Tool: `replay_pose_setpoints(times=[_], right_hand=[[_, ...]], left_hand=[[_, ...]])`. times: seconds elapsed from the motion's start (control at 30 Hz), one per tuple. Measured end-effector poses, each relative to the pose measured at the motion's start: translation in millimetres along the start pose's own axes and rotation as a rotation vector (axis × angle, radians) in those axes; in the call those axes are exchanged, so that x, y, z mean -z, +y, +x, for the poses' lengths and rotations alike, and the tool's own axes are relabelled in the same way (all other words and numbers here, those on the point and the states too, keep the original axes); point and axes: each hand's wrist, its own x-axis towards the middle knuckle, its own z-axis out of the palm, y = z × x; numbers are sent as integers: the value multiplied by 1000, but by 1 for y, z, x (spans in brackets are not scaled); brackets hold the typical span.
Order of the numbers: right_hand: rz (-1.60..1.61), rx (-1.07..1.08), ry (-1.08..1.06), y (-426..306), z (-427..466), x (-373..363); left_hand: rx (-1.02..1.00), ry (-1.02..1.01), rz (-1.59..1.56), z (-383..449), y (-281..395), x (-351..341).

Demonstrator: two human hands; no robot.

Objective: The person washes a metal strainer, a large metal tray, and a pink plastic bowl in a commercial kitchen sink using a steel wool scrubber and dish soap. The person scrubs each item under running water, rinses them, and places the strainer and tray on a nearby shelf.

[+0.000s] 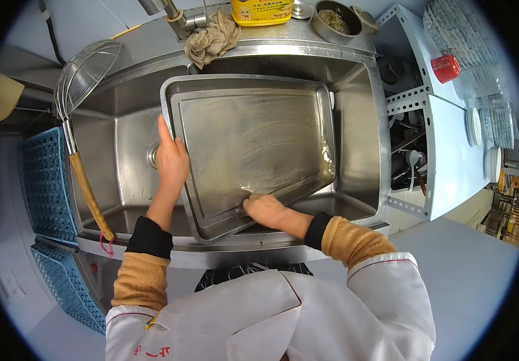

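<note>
A large rectangular metal tray [250, 144] rests tilted over the right basin of a stainless steel sink [359, 135]. My left hand [171, 158] grips its left rim, thumb over the edge. Inside the tray, near its front rim, my right hand [266, 210] presses a dark scouring pad [241, 205] against the metal; the fingers mostly hide the pad. Wet streaks cover the tray's bottom, and a shiny wet patch shows along its right wall.
A wire-mesh skimmer [89, 189] with a wooden handle lies across the left basin [135, 158]. Behind the sink are a faucet [176, 22], a crumpled rag [212, 38], a yellow container [261, 11] and a round metal pot [336, 22]. Blue plastic crates [49, 185] stand left; stacked plates [472, 126] sit right.
</note>
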Motion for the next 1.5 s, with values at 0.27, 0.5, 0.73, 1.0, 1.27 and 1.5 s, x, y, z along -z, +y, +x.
replay_pose_setpoints(times=[0.27,0.5,0.73,1.0,1.27,1.5], right_hand=[[-83,-226,-328,78,-29,-23],[327,211,11,-84,36,25],[80,-185,-315,86,-44,14],[198,445,75,-63,24,36],[14,-157,375,58,55,46],[-131,145,363,-72,48,17]], left_hand=[[-69,31,25,-2,-2,-6],[37,-50,52,1,-4,-1],[37,-63,53,1,4,4],[82,-87,13,0,10,9],[149,-119,-20,1,18,9],[154,-101,-61,1,16,16]])
